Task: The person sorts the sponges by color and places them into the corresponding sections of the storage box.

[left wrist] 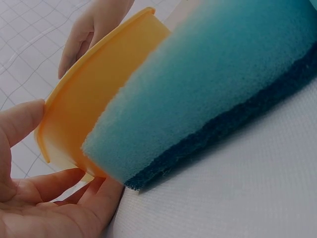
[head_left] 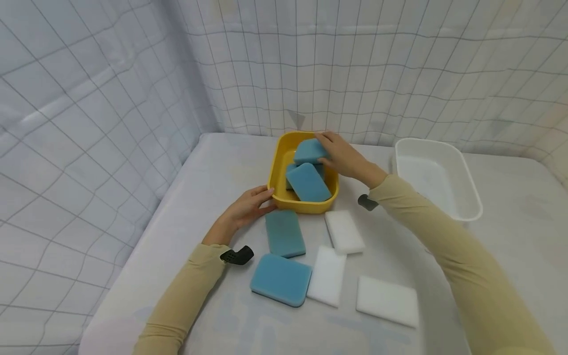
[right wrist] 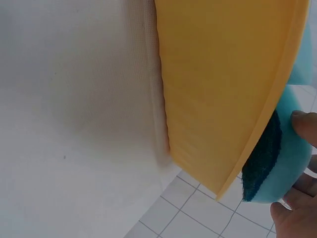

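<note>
One white table (head_left: 213,170), gridded drapes (head_left: 381,64) — left hand (head_left: 248,207) grips a yellow bin (head_left: 306,207), right hand (head_left: 345,156) a blue sponge (head_left: 309,151).

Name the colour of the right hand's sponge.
The sponge is light blue with a dark layer, clearest in the right wrist view.

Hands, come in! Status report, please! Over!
Left hand holds rounded yellow plastic tub. Right hand grips rectangular blue foam sponge at tub's far end. More blue sponges inside; no blockage seen.

The head view is evenly bright, both wrist views dimmer.
</note>
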{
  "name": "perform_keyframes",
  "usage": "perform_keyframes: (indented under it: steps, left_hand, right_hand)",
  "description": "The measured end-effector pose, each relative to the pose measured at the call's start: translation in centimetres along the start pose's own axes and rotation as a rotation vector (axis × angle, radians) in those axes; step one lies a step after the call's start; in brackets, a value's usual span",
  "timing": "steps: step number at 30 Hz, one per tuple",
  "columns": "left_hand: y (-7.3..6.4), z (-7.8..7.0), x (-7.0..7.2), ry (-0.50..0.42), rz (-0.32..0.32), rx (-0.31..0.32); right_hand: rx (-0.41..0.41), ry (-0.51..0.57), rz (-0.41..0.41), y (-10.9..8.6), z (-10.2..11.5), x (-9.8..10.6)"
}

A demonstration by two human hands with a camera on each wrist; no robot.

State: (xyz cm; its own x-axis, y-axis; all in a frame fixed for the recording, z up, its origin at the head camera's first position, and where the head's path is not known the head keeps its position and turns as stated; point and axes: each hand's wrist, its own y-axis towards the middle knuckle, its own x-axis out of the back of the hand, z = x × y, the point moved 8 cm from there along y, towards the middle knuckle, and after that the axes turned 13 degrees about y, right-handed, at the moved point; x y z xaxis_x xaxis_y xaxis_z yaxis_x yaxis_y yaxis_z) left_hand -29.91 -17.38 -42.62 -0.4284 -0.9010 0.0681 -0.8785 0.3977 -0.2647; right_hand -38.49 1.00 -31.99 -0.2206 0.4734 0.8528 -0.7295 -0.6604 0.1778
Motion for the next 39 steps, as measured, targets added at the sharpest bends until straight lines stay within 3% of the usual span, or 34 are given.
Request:
perform_keyframes:
  steps: [10, 24, 39]
  left_hand:
    - [-0.1, 0.0, -0.1, -0.011, 0.004, -0.005]
    - [0.0, -0.1, -0.2, -0.012, -0.007, -0.009]
    - [0.1, 0.0, 0.0, 0.007, -0.017, 0.004]
  right_hand:
    - [0.009, 0.024, -0.054, 0.1, -0.3, 0.2]
    - [-0.006, 0.003, -0.051, -1.4, -0.1, 0.6]
    - [0.035, -0.018, -0.066, -3.0, 1.3, 0.8]
